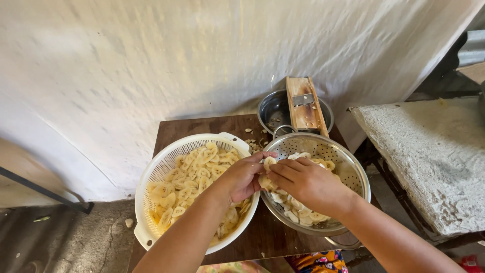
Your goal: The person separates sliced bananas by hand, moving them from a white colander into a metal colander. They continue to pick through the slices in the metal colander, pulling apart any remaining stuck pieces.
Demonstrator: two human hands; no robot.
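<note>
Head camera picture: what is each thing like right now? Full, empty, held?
White plastic colander: holds many pale banana slices.
Metal colander: partly filled with slices.
Steel bowl: nearly empty, a few scraps inside.
Wooden slicer: lying across the steel bowl, untouched.
Left hand: fingers pinching a slice.
Right hand: fingers closed on slices over the metal colander.
Wooden table: scattered bits.

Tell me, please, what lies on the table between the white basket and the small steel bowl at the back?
In the head view, a few loose banana slices lie on the brown table between the white basket and the small steel bowl.
</note>
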